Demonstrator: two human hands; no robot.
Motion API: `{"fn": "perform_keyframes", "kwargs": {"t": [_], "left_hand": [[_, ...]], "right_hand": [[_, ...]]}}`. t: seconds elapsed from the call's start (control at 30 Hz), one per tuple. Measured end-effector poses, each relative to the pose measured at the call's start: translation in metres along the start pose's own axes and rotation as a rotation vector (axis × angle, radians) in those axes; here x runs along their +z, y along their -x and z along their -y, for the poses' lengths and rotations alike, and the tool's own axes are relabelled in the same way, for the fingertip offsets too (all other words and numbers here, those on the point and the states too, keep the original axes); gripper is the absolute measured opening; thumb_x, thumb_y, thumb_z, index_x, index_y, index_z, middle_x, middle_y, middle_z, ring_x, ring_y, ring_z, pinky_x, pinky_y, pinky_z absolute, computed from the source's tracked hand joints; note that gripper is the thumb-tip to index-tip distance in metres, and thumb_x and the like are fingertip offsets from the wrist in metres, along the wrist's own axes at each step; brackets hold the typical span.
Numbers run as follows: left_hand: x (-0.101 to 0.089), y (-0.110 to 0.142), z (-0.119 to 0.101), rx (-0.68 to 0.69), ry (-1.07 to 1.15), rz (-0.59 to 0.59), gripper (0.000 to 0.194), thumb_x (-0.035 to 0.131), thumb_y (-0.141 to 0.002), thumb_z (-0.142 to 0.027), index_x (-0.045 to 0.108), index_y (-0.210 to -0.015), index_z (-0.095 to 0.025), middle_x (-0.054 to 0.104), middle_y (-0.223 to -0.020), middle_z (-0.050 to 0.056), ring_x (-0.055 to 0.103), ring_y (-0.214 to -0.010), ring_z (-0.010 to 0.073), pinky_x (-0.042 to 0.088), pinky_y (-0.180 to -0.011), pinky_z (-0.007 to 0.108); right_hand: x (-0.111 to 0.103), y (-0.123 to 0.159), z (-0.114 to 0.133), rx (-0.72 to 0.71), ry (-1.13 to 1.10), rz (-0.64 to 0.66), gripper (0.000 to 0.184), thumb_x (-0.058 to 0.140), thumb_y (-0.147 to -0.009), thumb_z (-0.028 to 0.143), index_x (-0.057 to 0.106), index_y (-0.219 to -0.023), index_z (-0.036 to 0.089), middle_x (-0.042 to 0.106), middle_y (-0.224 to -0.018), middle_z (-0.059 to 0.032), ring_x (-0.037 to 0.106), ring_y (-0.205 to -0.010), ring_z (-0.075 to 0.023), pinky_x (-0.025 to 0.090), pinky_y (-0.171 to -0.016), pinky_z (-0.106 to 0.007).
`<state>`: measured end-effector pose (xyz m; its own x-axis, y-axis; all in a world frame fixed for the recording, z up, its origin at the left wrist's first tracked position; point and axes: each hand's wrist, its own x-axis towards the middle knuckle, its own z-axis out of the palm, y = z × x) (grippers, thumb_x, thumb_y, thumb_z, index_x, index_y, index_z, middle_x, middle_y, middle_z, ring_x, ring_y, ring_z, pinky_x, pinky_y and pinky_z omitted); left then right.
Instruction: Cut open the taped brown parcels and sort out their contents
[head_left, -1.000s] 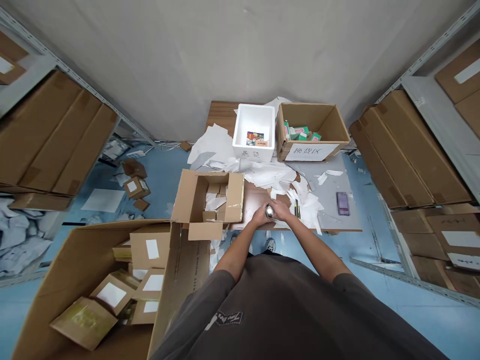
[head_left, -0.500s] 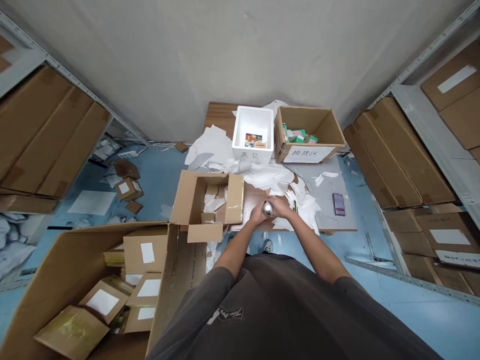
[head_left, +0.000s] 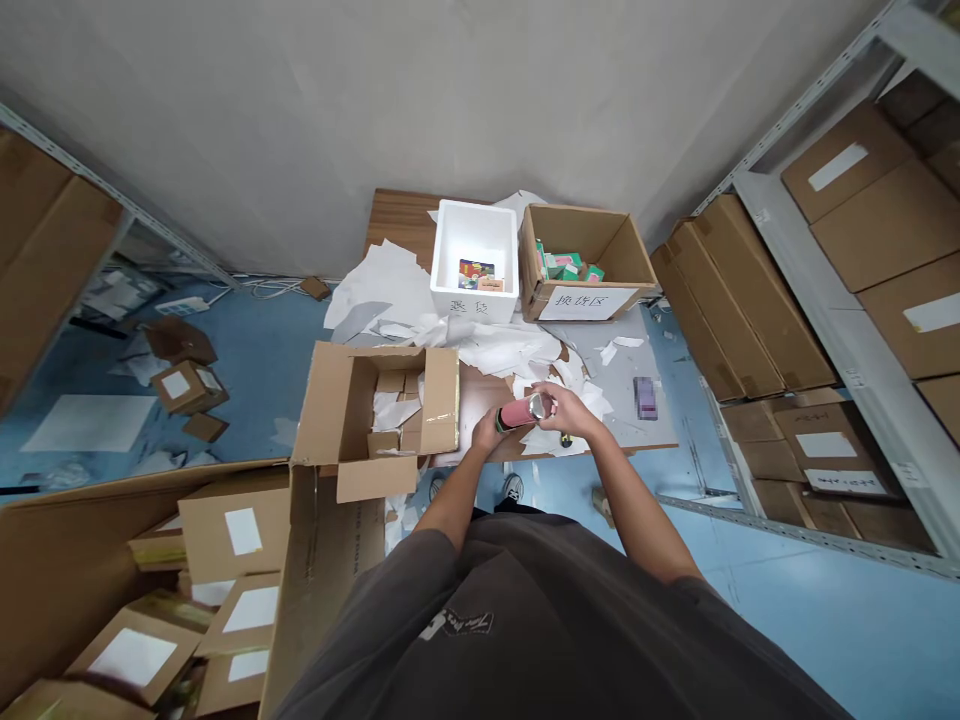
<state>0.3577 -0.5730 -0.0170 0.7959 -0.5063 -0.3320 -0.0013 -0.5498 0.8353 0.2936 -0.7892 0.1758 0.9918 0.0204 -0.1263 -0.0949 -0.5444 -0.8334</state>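
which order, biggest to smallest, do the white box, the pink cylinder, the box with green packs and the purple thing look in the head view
1. box with green packs
2. white box
3. pink cylinder
4. purple thing

It looks like a warehouse packing or returns area: metal shelves [head_left: 810, 270] stacked with cardboard cartons [head_left: 885, 225], a large box [head_left: 45, 520] of labelled parcels [head_left: 234, 530], and a work table [head_left: 401, 215] strewn with scrap paper [head_left: 379, 285].

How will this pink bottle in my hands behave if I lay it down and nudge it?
The pink bottle looks round-sided, so it would probably roll. Its shiny, metal-looking end may be slippery to grip.
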Motion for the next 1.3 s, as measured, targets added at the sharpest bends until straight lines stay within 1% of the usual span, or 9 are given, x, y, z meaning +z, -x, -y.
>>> {"fn": "perform_keyframes", "kwargs": {"t": [0.13, 0.3, 0.4, 0.6, 0.73, 0.9, 1.1, 1.2, 1.3], "left_hand": [[-0.003, 0.006, -0.003, 0.008, 0.149, -0.032, 0.104, 0.105, -0.054, -0.032, 0.058, -0.146, -0.018, 0.066, -0.146, 0.019, 0.059, -0.136, 0.0467, 0.047, -0.112, 0.054], [-0.022, 0.032, -0.023, 0.095, 0.202, -0.147, 0.155, 0.105, -0.047, -0.046, 0.018, -0.172, -0.02, 0.031, -0.174, 0.025, 0.028, -0.163, 0.0454, 0.029, -0.129, 0.058], [-0.043, 0.052, -0.05, 0.208, 0.201, -0.194, 0.146, 0.101, -0.059, -0.049, 0.015, -0.174, -0.024, 0.033, -0.173, 0.023, 0.034, -0.16, 0.0438, 0.031, -0.128, 0.06], [-0.083, 0.059, -0.121, 0.426, 0.098, -0.311, 0.109, 0.093, -0.071, -0.035, 0.038, -0.164, -0.027, 0.051, -0.157, 0.018, 0.058, -0.138, 0.0371, 0.048, -0.116, 0.053], [-0.106, 0.058, -0.141, 0.43, 0.135, -0.292, 0.102, 0.095, -0.07, -0.037, 0.045, -0.158, -0.027, 0.055, -0.151, 0.017, 0.058, -0.136, 0.0384, 0.051, -0.112, 0.056], [-0.131, 0.066, -0.154, 0.46, 0.43, -0.089, 0.109, 0.092, -0.078, -0.048, 0.031, -0.166, -0.03, 0.052, -0.153, 0.017, 0.063, -0.132, 0.0323, 0.057, -0.106, 0.048], [-0.14, 0.075, -0.181, 0.471, 0.295, -0.176, 0.117, 0.099, -0.069, -0.043, 0.037, -0.167, -0.031, 0.049, -0.156, 0.017, 0.063, -0.13, 0.0328, 0.058, -0.105, 0.048], [-0.141, 0.077, -0.188, 0.428, 0.423, -0.084, 0.119, 0.097, -0.073, -0.044, 0.03, -0.17, -0.033, 0.055, -0.149, 0.016, 0.071, -0.113, 0.0256, 0.062, -0.095, 0.042], [-0.142, 0.076, -0.192, 0.426, 0.457, -0.021, 0.119, 0.098, -0.072, -0.044, 0.031, -0.17, -0.033, 0.056, -0.149, 0.015, 0.07, -0.115, 0.0252, 0.061, -0.097, 0.041]], "right_hand": [[-0.031, -0.002, 0.02, 0.032, -0.268, -0.052, 0.069, 0.082, -0.067, 0.025, 0.065, -0.134, 0.022, 0.072, -0.11, -0.0043, 0.069, -0.09, -0.0208, 0.058, -0.084, -0.035], [-0.045, -0.023, 0.038, -0.04, -0.434, -0.163, 0.075, 0.094, -0.059, 0.041, 0.065, -0.126, 0.024, 0.073, -0.113, -0.0063, 0.07, -0.1, -0.0242, 0.058, -0.093, -0.039], [-0.041, -0.04, 0.045, -0.018, -0.44, -0.242, 0.071, 0.097, -0.056, 0.048, 0.069, -0.116, 0.022, 0.073, -0.109, -0.0054, 0.069, -0.099, -0.0248, 0.057, -0.094, -0.041], [-0.017, -0.066, 0.064, 0.133, -0.62, -0.371, 0.06, 0.097, -0.053, 0.056, 0.061, -0.088, 0.023, 0.064, -0.086, 0.0024, 0.062, -0.085, -0.0194, 0.06, -0.079, -0.037], [-0.01, -0.067, 0.083, 0.127, -0.748, -0.319, 0.064, 0.097, -0.058, 0.052, 0.063, -0.106, 0.027, 0.069, -0.103, -0.0006, 0.065, -0.093, -0.0209, 0.063, -0.079, -0.037], [-0.002, -0.053, 0.088, -0.027, -0.759, 0.008, 0.1, 0.099, -0.057, 0.037, 0.052, -0.145, 0.036, 0.068, -0.128, -0.0067, 0.07, -0.107, -0.0254, 0.063, -0.089, -0.042], [0.009, -0.044, 0.09, -0.011, -0.483, -0.275, 0.119, 0.095, -0.06, 0.038, 0.036, -0.163, 0.03, 0.064, -0.134, -0.0126, 0.068, -0.108, -0.0289, 0.061, -0.095, -0.05], [0.005, -0.042, 0.094, 0.002, -0.506, -0.241, 0.122, 0.092, -0.063, 0.038, 0.029, -0.167, 0.032, 0.064, -0.132, -0.0123, 0.068, -0.111, -0.0304, 0.062, -0.095, -0.05], [0.003, -0.041, 0.096, 0.004, -0.573, -0.212, 0.121, 0.088, -0.065, 0.037, 0.025, -0.169, 0.036, 0.064, -0.132, -0.0113, 0.07, -0.111, -0.0303, 0.063, -0.091, -0.049]]}}
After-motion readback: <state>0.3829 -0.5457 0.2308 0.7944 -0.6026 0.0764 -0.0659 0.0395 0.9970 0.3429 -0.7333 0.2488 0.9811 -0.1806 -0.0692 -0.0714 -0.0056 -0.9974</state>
